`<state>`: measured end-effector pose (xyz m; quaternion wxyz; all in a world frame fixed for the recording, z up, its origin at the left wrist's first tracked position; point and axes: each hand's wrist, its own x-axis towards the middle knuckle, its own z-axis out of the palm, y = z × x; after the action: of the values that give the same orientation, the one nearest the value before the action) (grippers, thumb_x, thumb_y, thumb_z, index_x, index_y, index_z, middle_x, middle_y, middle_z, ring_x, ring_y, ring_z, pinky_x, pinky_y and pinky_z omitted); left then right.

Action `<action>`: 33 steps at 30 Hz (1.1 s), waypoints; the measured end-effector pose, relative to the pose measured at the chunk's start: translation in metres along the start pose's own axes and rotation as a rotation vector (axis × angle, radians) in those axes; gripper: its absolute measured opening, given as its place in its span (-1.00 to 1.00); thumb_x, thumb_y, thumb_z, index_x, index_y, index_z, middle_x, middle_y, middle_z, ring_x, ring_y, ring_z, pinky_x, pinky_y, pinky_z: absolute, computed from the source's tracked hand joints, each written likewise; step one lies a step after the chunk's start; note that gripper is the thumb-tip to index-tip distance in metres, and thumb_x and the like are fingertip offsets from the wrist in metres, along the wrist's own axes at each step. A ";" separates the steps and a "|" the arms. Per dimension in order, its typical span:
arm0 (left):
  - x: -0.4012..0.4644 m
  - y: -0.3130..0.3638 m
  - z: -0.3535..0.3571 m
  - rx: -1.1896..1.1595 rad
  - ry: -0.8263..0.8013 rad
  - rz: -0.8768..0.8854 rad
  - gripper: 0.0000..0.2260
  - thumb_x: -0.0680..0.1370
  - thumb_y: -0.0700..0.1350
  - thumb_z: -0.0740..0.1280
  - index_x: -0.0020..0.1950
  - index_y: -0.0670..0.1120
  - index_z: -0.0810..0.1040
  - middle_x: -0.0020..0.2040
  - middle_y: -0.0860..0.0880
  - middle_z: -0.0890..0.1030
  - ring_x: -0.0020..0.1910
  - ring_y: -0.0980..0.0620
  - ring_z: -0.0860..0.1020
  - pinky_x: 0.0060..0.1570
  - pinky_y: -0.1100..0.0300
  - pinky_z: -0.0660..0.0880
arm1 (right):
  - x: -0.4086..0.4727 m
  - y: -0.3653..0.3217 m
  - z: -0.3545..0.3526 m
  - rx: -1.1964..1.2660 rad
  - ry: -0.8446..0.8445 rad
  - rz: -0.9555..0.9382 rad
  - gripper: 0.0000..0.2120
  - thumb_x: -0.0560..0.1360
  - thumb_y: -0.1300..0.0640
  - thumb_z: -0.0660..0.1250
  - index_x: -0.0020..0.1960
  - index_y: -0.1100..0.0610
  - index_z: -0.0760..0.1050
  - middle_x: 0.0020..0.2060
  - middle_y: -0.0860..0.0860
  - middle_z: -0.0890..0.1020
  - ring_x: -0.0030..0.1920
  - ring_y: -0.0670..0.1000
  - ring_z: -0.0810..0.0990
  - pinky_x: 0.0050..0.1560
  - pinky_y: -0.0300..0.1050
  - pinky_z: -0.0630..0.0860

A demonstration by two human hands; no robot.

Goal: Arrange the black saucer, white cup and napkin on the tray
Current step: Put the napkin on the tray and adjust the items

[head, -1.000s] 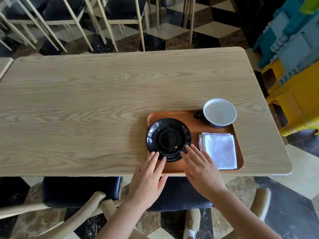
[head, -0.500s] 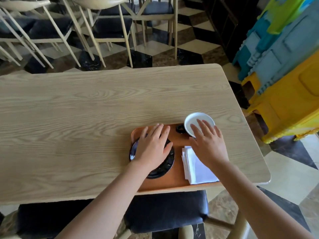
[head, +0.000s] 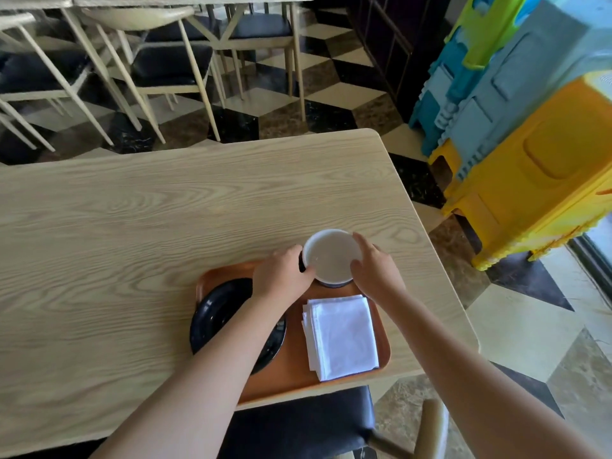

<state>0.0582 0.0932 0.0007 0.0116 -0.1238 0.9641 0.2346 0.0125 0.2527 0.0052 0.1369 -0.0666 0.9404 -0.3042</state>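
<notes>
An orange tray (head: 298,376) lies at the near edge of the wooden table (head: 132,226). The white cup (head: 331,256) stands at the tray's far right corner. My left hand (head: 281,276) grips the cup's left side at its dark handle, and my right hand (head: 374,270) holds its right rim. On the tray's left lies the black saucer (head: 215,313), partly hidden under my left forearm. A folded white napkin (head: 341,332) rests on the tray's right half, below the cup.
Stacked blue, green and yellow plastic stools (head: 530,127) stand to the right of the table. Cream chairs with dark seats (head: 165,61) fill the far side. A dark chair seat (head: 298,425) sits right under the table's near edge.
My left hand left the saucer and moved up-right to the cup. My right hand shifted from over the napkin onto the cup's right rim. The camera moved forward.
</notes>
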 end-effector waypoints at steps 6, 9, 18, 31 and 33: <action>0.002 -0.007 -0.003 -0.344 -0.074 -0.158 -0.71 0.44 -0.04 0.38 0.14 -0.10 0.57 0.13 -0.04 0.63 0.12 -0.02 0.55 -0.04 0.23 0.38 | 0.001 0.002 -0.004 0.239 -0.027 0.087 -0.43 0.39 0.34 0.09 0.36 -0.01 0.32 0.22 0.20 0.52 0.11 0.23 0.55 0.09 0.17 0.55; -0.001 -0.016 -0.006 -0.427 -0.112 -0.171 -0.72 0.47 -0.09 0.38 0.15 -0.14 0.57 0.18 -0.06 0.61 0.18 0.02 0.52 0.05 0.26 0.34 | 0.000 0.001 -0.002 0.285 -0.035 0.094 -0.42 0.37 0.36 0.08 0.33 -0.02 0.36 0.20 0.18 0.52 0.14 0.20 0.52 0.08 0.18 0.56; -0.020 -0.037 -0.012 -0.441 -0.090 -0.175 -0.72 0.48 -0.09 0.38 0.17 -0.11 0.58 0.15 -0.03 0.63 0.15 0.07 0.53 0.04 0.28 0.36 | -0.008 -0.005 0.014 0.298 -0.079 0.058 -0.42 0.38 0.35 0.09 0.34 -0.04 0.36 0.13 0.05 0.55 -0.02 -0.01 0.46 -0.42 -0.47 0.43; -0.106 -0.012 0.011 -0.117 0.242 0.337 -0.75 0.51 -0.08 0.19 0.12 -0.12 0.52 -0.01 -0.10 0.60 0.00 -0.04 0.54 0.01 0.15 0.49 | -0.085 0.041 0.002 -0.136 0.163 -0.360 -0.64 0.44 0.25 0.35 0.23 0.16 0.47 0.19 0.11 0.57 0.16 0.14 0.55 0.01 -0.03 0.55; -0.123 -0.004 0.035 0.022 0.119 0.467 -0.71 0.49 -0.09 0.23 0.17 -0.12 0.53 0.07 -0.13 0.61 0.06 -0.09 0.57 0.00 0.09 0.56 | -0.098 0.055 0.010 -0.319 0.092 -0.458 -0.54 0.40 0.19 0.42 0.28 0.16 0.45 0.29 0.16 0.50 0.30 0.17 0.45 0.13 0.10 0.53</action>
<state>0.1768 0.1340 -0.0220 -0.0986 0.0889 0.9681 0.2125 0.1062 0.3120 -0.0135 0.0096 -0.2843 0.9420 -0.1783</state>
